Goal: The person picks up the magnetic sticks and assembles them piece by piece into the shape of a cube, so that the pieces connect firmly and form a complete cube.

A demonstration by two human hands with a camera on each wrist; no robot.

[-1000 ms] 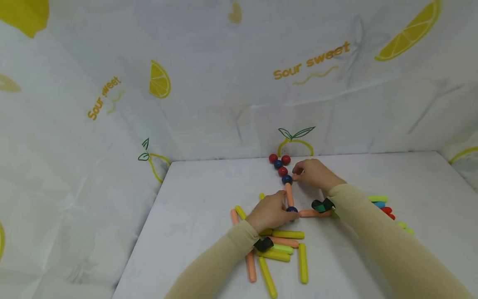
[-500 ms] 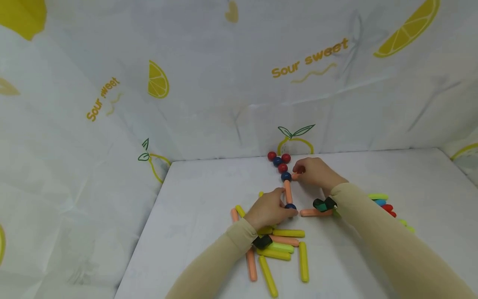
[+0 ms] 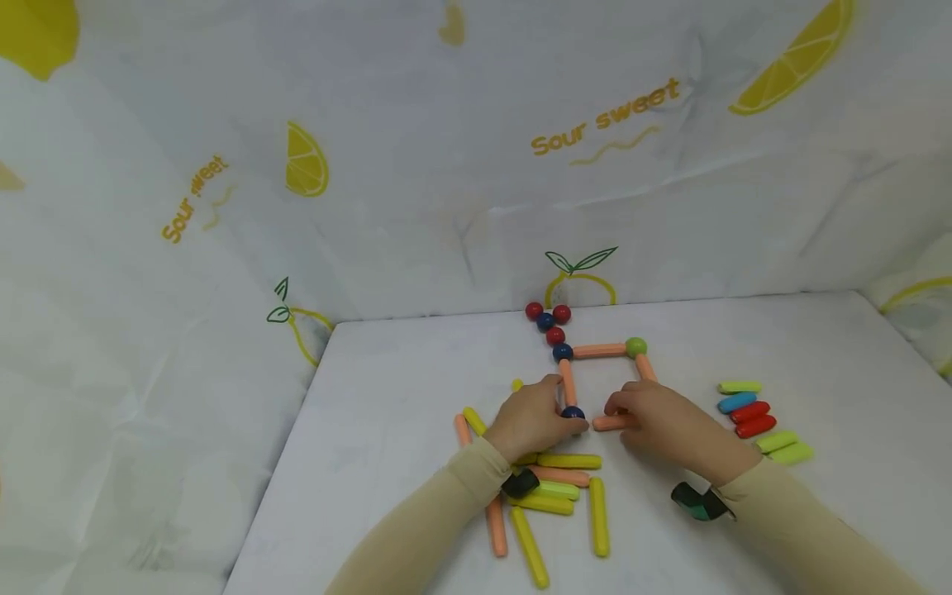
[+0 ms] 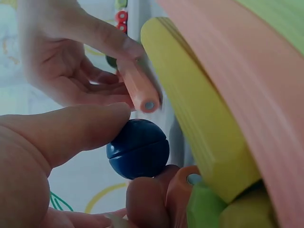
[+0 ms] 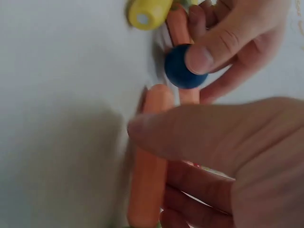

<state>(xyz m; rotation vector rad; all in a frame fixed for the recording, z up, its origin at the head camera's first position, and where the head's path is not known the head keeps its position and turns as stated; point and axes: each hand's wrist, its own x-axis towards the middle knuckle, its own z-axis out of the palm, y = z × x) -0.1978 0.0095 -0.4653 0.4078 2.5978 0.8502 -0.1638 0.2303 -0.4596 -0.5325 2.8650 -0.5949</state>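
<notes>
On the white table (image 3: 402,388) lies a partial square of orange sticks and balls. My left hand (image 3: 564,415) pinches the near dark blue ball (image 3: 573,411) (image 4: 137,148) (image 5: 182,67) at the foot of an upright-running orange stick (image 3: 568,382). My right hand (image 3: 614,413) grips the near orange stick (image 3: 611,423) (image 5: 149,175) (image 4: 137,88), whose end sits just short of that ball. At the far side another blue ball (image 3: 563,351), an orange stick (image 3: 598,350) and a green ball (image 3: 635,346) are joined, with one more orange stick (image 3: 645,368) slanting toward my right hand.
Red and blue balls (image 3: 546,317) cluster at the back by the lemon-print cloth wall. A pile of yellow, orange and green sticks (image 3: 554,492) lies under my left wrist. Green, blue and red sticks (image 3: 751,417) lie in a row to the right.
My right hand left the far blue ball and came back to the near orange stick, uncovering the far stick and green ball. The left hand stayed on the near blue ball.
</notes>
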